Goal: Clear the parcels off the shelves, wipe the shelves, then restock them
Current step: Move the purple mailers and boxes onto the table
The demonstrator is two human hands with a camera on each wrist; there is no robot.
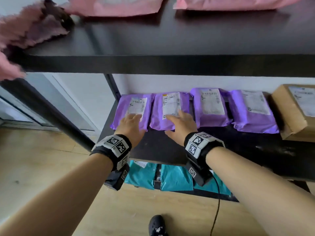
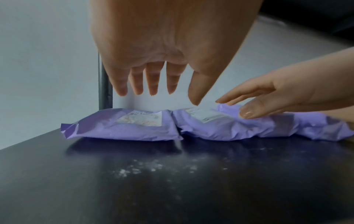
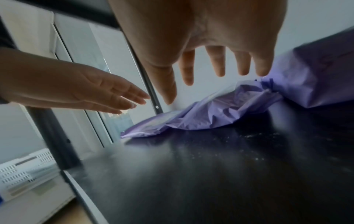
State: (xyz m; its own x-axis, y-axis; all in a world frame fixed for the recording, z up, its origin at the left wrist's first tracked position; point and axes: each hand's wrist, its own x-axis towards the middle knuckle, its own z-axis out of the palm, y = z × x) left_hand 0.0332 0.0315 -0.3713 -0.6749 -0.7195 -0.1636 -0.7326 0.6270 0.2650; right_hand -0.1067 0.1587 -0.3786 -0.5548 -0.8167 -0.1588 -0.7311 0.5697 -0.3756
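Several purple parcels with white labels lie in a row at the back of the black middle shelf (image 1: 158,150). My left hand (image 1: 132,122) hovers open, fingers straight, just above the leftmost purple parcel (image 1: 124,108). My right hand (image 1: 179,123) hovers open over the second purple parcel (image 1: 158,114). In the left wrist view the left hand (image 2: 153,89) hangs above the leftmost parcel (image 2: 114,127) without touching it. In the right wrist view the right hand (image 3: 216,72) has spread fingers above the crumpled second parcel (image 3: 220,112). Neither hand holds anything.
Pink parcels (image 1: 119,5) and a pink fluffy cloth (image 1: 29,29) lie on the top shelf (image 1: 170,63). A brown cardboard box (image 1: 296,111) stands at the right of the middle shelf. Teal parcels (image 1: 173,178) lie on the shelf below. White crumbs dust the middle shelf (image 2: 138,169). A crate (image 3: 25,172) stands left.
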